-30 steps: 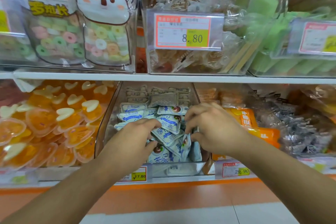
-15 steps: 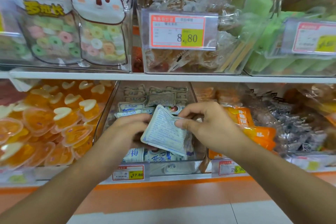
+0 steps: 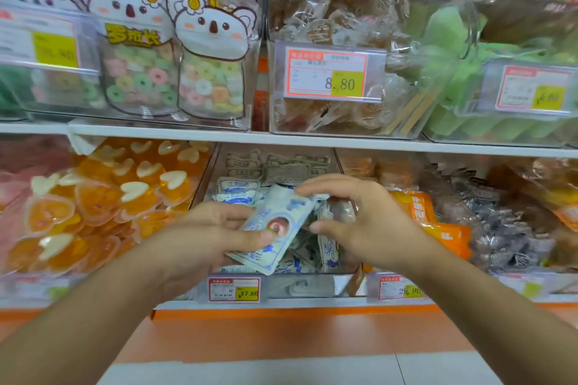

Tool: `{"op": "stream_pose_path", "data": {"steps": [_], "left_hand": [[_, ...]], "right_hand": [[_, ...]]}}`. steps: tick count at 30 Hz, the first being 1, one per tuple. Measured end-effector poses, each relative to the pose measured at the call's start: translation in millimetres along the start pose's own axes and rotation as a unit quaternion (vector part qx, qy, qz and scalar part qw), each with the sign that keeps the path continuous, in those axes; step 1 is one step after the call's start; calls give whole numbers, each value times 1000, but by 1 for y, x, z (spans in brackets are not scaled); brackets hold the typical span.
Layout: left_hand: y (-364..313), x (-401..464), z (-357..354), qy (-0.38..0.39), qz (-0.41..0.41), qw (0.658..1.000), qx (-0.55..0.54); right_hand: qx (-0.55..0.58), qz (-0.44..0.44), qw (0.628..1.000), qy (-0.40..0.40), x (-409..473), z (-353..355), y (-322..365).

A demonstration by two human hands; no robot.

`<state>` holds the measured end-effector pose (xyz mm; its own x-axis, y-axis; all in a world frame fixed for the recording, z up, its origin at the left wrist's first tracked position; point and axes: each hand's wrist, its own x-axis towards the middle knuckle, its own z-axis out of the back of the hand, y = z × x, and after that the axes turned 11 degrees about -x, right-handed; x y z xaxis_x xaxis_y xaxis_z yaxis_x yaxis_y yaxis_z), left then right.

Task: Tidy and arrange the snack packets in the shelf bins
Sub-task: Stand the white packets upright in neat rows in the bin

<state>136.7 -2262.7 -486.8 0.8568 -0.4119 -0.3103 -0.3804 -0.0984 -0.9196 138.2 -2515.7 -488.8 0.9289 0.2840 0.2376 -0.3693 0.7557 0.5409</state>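
The flat white-and-blue plastic snack packet [image 3: 275,228] lay tilted, pinched by the left hand [image 3: 212,237]; the right hand [image 3: 369,222] hovered alongside, fingers loosely spread.

The price tag [image 3: 536,89] at the right is blurred, unreadable.

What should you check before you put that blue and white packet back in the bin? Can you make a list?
1. Left hand holds the blue and white packet, thumb on top: ok.
2. Right hand fingertips at the packet's top edge; whether they pinch it: cannot tell.
3. Packet faces picture side up: ok.
4. Packet is over its own clear bin, where matching packets lie: ok.
5. Packets in the bin lie neatly: not ok, the front ones are jumbled.
6. Packet undamaged: cannot tell, blurred.
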Motion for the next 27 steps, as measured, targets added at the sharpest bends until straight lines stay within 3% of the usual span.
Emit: {"op": "stream_pose_path", "data": {"steps": [5, 9, 13, 22, 27], "left_hand": [[1, -3, 9, -101, -52, 983, 143], [4, 0, 13, -148, -107, 963, 200], [9, 5, 16, -142, -141, 954, 225], [15, 9, 30, -129, -155, 949, 244], [14, 7, 31, -126, -153, 953, 230]], "right_hand": [[-115, -23, 993, 4, 2, -1, -11], [-183, 46, 973, 133, 11, -26, -7], [-239, 55, 930, 274, 28, -54, -4], [-378, 18, 864, 332, 51, -68, -19], [-299, -4, 884, 360, 62, -63, -18]]}}
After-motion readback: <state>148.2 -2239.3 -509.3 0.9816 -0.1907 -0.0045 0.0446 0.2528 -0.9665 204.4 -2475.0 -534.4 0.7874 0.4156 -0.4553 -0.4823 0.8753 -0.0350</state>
